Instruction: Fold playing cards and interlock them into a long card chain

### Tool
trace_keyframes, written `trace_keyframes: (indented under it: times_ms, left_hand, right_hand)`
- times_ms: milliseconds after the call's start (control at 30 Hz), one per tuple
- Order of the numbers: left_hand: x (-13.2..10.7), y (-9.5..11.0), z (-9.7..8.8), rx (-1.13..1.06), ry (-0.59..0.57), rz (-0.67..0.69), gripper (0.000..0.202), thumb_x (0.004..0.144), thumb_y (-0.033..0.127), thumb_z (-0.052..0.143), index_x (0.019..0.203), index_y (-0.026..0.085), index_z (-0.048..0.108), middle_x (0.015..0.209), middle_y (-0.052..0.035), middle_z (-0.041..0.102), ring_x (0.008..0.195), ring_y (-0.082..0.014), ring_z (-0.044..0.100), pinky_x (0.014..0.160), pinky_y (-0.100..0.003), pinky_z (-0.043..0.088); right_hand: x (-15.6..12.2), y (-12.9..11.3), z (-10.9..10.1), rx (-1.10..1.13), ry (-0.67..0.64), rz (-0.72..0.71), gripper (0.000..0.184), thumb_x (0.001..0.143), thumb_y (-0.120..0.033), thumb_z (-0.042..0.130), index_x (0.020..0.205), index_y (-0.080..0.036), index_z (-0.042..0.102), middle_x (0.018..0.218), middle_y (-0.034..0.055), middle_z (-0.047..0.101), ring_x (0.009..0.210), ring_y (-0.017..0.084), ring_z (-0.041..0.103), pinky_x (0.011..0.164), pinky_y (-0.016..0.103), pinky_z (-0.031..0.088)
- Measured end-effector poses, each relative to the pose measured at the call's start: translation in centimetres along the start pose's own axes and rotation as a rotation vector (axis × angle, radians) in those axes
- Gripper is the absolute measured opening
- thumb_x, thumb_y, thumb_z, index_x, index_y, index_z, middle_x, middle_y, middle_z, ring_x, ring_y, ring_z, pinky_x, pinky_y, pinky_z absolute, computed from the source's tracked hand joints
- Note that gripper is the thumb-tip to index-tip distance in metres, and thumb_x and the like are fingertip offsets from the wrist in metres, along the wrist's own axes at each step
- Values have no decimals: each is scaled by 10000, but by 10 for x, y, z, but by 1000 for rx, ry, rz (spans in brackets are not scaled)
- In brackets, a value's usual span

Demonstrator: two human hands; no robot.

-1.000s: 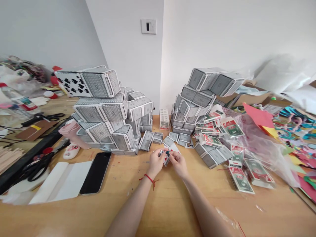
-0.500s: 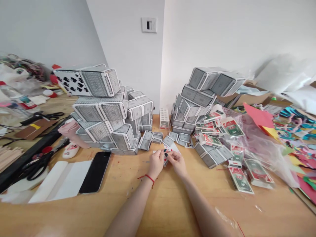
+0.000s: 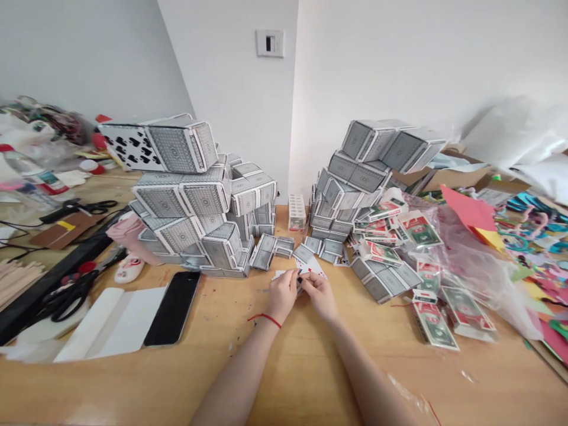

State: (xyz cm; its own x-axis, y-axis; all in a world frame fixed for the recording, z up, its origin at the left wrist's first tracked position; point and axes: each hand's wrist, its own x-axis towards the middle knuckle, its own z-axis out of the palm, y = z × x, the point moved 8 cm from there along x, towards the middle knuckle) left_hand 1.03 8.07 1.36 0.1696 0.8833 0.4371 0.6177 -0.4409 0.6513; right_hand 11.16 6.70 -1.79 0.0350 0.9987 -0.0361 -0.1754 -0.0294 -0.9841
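Both the left hand and right hand pinch small playing cards; their print is unreadable.

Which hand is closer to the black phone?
Left. The left hand is just right of the phone; the right hand, sharing a card with it, lies farther right.

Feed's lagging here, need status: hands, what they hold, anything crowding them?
Left hand and right hand both pinching small cards. Card-block stacks close behind, phone to left, neither touching.
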Motion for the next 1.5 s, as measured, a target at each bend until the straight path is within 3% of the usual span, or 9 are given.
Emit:
trace_keyframes:
  times_ms: [200,333,600,833,1133,1300,1500]
  left_hand:
    - [2,-14,-4,-125,47,-200,280,842,279,371,846,176,631,777,-74,677,688,-159,615,612,-243,439]
    - [6,-18,-4,-225,13,-238,283,839,296,379,862,172,633,816,-65,679,732,-154,616,659,-248,450]
    - [10,-1,0,-305,-169,-24,239,806,251,446,970,186,608,972,-61,654,901,-162,592,812,-288,450]
    - [5,15,-1,-166,-194,91,247,825,248,418,956,213,624,900,-62,678,790,-167,627,738,-281,469]
    - [3,10,-4,-150,-150,31,223,822,232,413,881,213,627,815,-50,683,747,-162,624,672,-252,464]
    - [5,0,-4,-201,-104,-64,221,807,293,453,941,212,608,889,-63,664,812,-175,606,738,-287,470]
    - [9,3,-11,-266,-58,-24,194,795,296,469,890,200,607,898,-60,640,863,-174,582,798,-311,454]
  right_hand:
    - [-1,-1,4,39,-78,20,258,697,-334,553,873,-171,646,759,37,660,663,170,597,649,312,491]
    - [-4,-3,8,40,-112,-3,261,730,-317,514,917,-182,635,816,40,659,707,172,604,677,313,489]
    - [-10,-23,-12,-420,141,-257,241,803,-329,430,919,-192,591,832,72,652,741,193,602,686,316,481]
    - [-21,-30,-20,-737,332,-405,243,794,-233,383,920,-210,590,811,62,661,720,192,599,671,303,454]
    - [-22,-30,-22,-617,357,-339,221,767,-225,382,793,-195,599,683,28,637,602,166,557,583,265,430]
    - [-16,-25,-27,-510,373,-308,232,788,-294,403,848,-175,592,787,60,645,710,182,581,644,281,454]
    - [-18,-32,-24,-612,341,-376,214,794,-314,446,875,-201,609,811,56,665,701,180,609,665,289,474]
